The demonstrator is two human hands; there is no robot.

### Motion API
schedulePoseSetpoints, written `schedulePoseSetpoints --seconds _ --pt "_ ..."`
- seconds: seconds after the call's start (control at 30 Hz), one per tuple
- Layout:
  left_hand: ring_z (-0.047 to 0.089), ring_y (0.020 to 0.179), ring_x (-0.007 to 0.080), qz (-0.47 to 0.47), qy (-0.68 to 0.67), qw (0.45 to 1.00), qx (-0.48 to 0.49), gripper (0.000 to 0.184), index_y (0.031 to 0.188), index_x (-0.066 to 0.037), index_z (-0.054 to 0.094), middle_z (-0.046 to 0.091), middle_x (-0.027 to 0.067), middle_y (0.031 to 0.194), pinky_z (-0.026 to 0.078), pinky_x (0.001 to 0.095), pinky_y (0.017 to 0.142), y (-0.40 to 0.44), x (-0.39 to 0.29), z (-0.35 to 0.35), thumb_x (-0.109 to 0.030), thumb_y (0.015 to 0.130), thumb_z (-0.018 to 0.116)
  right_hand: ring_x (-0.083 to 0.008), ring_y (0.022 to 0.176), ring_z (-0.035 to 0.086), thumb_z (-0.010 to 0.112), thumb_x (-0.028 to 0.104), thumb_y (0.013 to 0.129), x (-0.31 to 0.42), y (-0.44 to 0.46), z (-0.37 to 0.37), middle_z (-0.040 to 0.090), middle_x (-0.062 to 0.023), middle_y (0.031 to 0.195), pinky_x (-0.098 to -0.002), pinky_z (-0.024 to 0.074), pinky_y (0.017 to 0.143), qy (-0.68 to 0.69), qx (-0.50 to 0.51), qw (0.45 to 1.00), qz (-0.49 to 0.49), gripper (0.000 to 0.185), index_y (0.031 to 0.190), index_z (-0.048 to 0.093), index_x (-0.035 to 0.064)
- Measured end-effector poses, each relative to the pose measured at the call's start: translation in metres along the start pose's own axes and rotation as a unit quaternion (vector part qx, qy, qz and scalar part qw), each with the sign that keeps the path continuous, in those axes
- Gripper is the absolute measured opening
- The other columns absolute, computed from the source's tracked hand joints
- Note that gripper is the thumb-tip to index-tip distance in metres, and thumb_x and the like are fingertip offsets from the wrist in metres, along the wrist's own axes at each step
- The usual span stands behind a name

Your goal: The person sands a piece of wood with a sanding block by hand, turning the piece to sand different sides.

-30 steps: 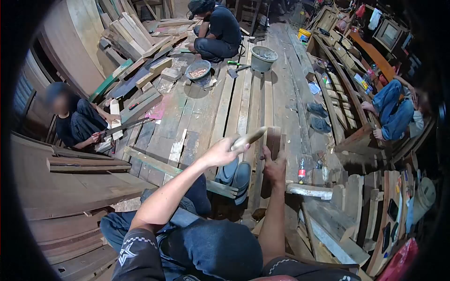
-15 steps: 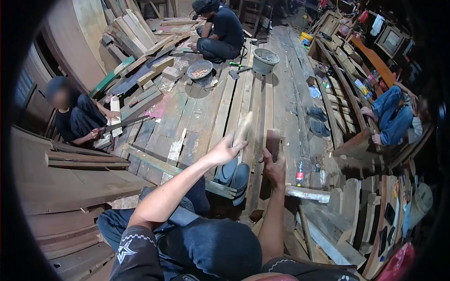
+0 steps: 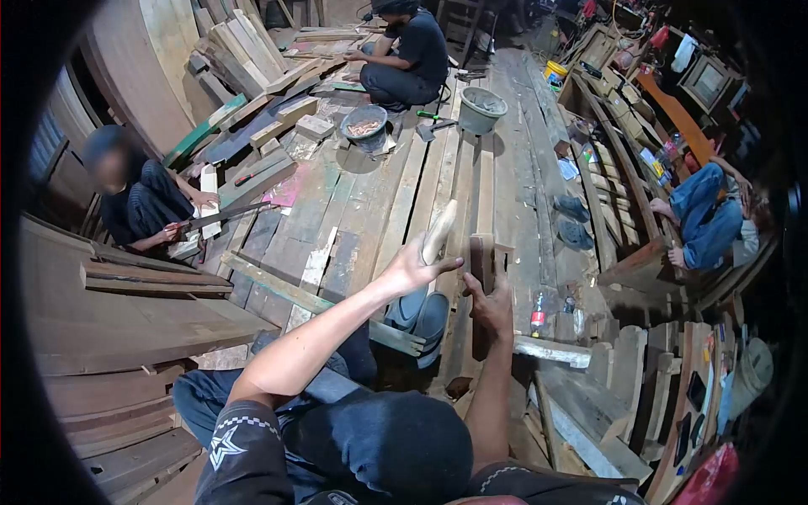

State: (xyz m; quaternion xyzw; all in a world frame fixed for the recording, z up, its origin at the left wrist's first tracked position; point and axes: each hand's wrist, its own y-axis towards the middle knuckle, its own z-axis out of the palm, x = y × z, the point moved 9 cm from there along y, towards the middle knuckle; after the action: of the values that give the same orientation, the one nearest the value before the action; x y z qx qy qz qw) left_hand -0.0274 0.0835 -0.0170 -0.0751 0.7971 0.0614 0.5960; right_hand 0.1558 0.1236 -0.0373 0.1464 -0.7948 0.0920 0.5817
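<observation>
My left hand [image 3: 417, 268] is closed around a pale, elongated piece of wood [image 3: 438, 232] that tapers toward its upper end. Its thumb points across to the right. A short way to the right, my right hand [image 3: 491, 305] grips a dark brown wooden block [image 3: 481, 263], held upright with its thumb along the near side. The two pieces are apart, with a narrow gap between them. Below my left hand, a pair of grey clogs [image 3: 431, 320] rests by a wooden crosspiece [image 3: 396, 338] near my legs.
Ahead, a bucket [image 3: 482, 111], a basin of wood scraps [image 3: 364, 128] and a hammer [image 3: 433, 126] stand on the plank floor. One person [image 3: 408, 59] sits at the back; another [image 3: 139, 194] holds a saw [image 3: 223, 217] at left. A bottle [image 3: 538, 313] stands at right.
My left thumb has stretched out further toward the dark block, and the hands are slightly closer together. The person at the back has raised their hands a little.
</observation>
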Motion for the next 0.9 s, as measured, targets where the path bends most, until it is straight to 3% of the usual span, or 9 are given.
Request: schedulePoseSetpoints --seconds 0.1,0.17,0.2,0.23,0.27,0.37,0.6,0.83,0.9 --pt "0.059 0.113 0.0263 0.019 -0.067 0.997 -0.015 0.073 0.133 0.005 0.047 0.062 0.0222 0.118 0.046 0.0358 0.095 0.005 0.009 0.000 -0.043 0.084 0.074 -0.0194 0.072 0.065 0.073 0.029 0.085 -0.013 0.004 -0.001 0.066 -0.0144 0.087 -0.0349 0.0525 0.068 -0.018 -0.012 1.000 -0.016 0.061 0.133 0.048 0.0010" --pt "0.061 0.107 0.0252 -0.027 -0.036 0.999 -0.015 0.059 0.129 0.004 0.050 0.065 0.0211 0.112 0.048 0.0359 0.089 0.002 0.020 0.000 -0.037 0.090 0.068 -0.0192 0.071 0.064 0.072 0.030 0.086 -0.007 0.008 0.001 0.066 -0.0143 0.087 -0.0347 0.0526 0.067 0.024 -0.005 0.999 -0.027 0.062 0.135 0.046 0.0012" --pt "0.062 0.099 0.0234 -0.055 -0.084 0.994 -0.044 0.055 0.125 0.004 0.051 0.065 0.0187 0.108 0.049 0.0354 0.084 -0.005 0.010 -0.004 -0.037 0.091 0.066 -0.0192 0.070 0.064 0.072 0.030 0.086 -0.006 0.004 -0.001 0.066 -0.0143 0.087 -0.0346 0.0526 0.067 0.044 -0.006 0.999 -0.028 0.063 0.135 0.045 0.0014" --pt "0.057 0.081 0.0157 -0.047 -0.089 0.994 -0.043 0.051 0.124 0.001 0.052 0.063 0.0098 0.096 0.046 0.0300 0.069 -0.003 0.011 -0.003 -0.037 0.093 0.065 -0.0187 0.068 0.064 0.070 0.031 0.088 -0.001 -0.001 -0.003 0.066 -0.0138 0.086 -0.0344 0.0523 0.065 0.020 0.000 0.999 0.025 0.062 0.136 0.044 0.0015" --pt "0.052 0.063 0.0079 -0.033 -0.093 0.994 -0.046 0.047 0.124 -0.002 0.052 0.061 0.0010 0.084 0.043 0.0246 0.055 0.001 0.009 -0.005 -0.037 0.095 0.063 -0.0186 0.068 0.063 0.069 0.031 0.089 -0.002 0.000 -0.004 0.065 -0.0137 0.085 -0.0345 0.0522 0.064 0.018 -0.007 1.000 0.009 0.061 0.136 0.044 0.0016" --pt "0.045 0.052 0.0053 -0.073 -0.148 0.985 -0.051 0.031 0.096 -0.008 0.053 0.049 -0.0029 0.070 0.037 0.0223 0.047 0.001 0.010 -0.004 -0.040 0.099 0.055 -0.0187 0.066 0.062 0.064 0.031 0.093 -0.001 0.004 -0.004 0.064 -0.0133 0.084 -0.0350 0.0517 0.063 0.031 -0.015 0.999 -0.041 0.053 0.132 0.047 0.0008" --pt "0.046 0.047 0.0070 -0.066 -0.227 0.972 -0.009 0.049 0.101 -0.007 0.056 0.052 -0.0015 0.069 0.033 0.0221 0.041 -0.001 -0.004 -0.001 -0.053 0.101 0.039 -0.0188 0.064 0.059 0.059 0.036 0.096 -0.003 0.004 -0.012 0.061 -0.0117 0.079 -0.0350 0.0512 0.060 0.059 -0.038 0.998 -0.008 0.048 0.125 0.050 -0.0011" --pt "0.048 0.048 0.0085 -0.024 -0.250 0.968 0.030 0.042 0.106 -0.007 0.055 0.054 -0.0001 0.071 0.036 0.0221 0.044 -0.003 -0.016 0.004 -0.046 0.103 0.040 -0.0172 0.063 0.058 0.058 0.037 0.097 -0.003 0.004 -0.011 0.059 -0.0098 0.074 -0.0335 0.0505 0.059 0.068 -0.040 0.997 -0.014 0.051 0.122 0.050 -0.0066" --pt "0.048 0.048 0.0088 -0.029 -0.255 0.965 0.047 0.041 0.107 -0.006 0.055 0.053 0.0000 0.071 0.036 0.0223 0.044 -0.003 -0.020 0.007 -0.044 0.104 0.039 -0.0140 0.061 0.057 0.058 0.040 0.096 -0.008 0.006 -0.011 0.056 -0.0051 0.069 -0.0299 0.0479 0.056 0.060 -0.044 0.997 -0.007 0.049 0.122 0.051 -0.0014"
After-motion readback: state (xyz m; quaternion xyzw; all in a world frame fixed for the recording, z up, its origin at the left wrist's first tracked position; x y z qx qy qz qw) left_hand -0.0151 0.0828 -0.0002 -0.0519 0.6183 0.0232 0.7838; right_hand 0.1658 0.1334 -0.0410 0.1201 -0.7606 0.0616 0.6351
